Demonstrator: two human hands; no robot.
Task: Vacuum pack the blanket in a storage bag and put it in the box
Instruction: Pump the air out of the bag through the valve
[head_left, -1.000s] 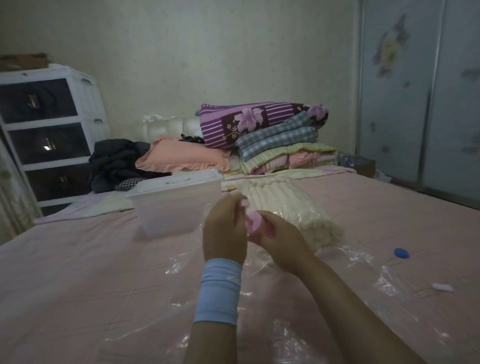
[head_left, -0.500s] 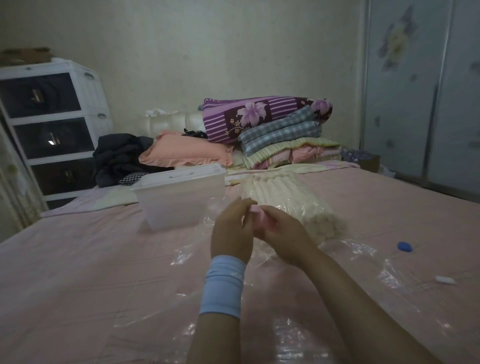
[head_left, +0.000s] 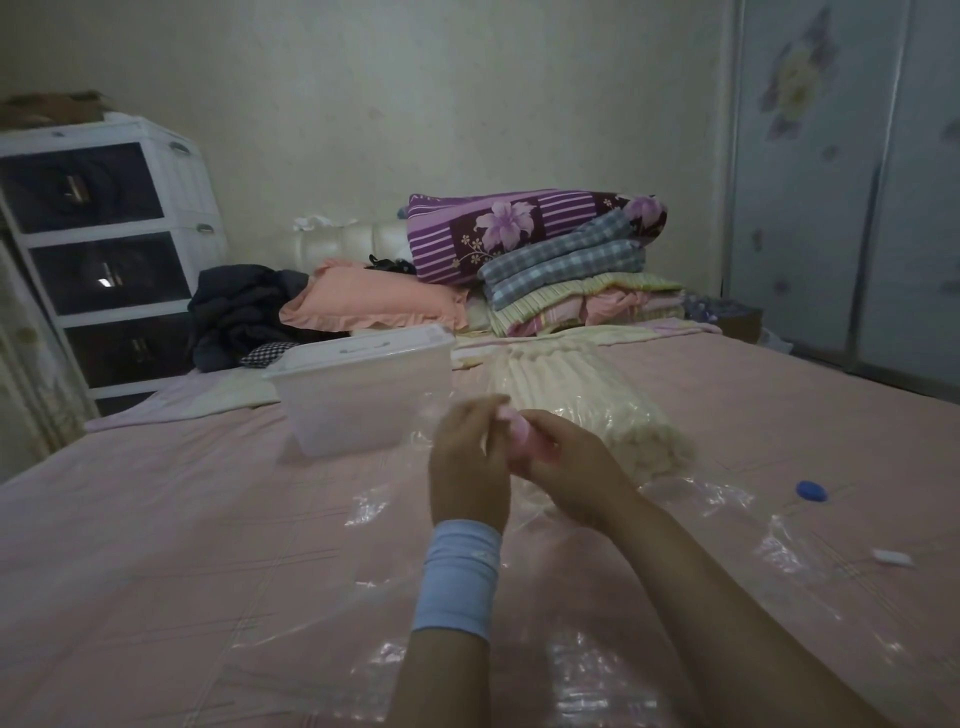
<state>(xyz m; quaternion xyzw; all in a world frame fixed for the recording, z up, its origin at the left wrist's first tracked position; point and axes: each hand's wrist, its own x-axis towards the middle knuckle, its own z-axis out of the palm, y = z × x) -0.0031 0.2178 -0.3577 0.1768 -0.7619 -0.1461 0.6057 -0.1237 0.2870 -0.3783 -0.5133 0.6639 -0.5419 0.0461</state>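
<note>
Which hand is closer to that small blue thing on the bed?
Right. The right hand, gripping a pink object, is left of the blue object; the left hand is farther left.

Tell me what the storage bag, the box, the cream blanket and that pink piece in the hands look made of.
Storage bag: thin clear plastic film, glossy; it crinkles and glints. Box: stiff translucent plastic, frosted, milky walls. Cream blanket: soft ribbed fleece or knit, matte, fuzzy at its end. Pink piece: probably smooth plastic; too blurred to be sure.
</note>
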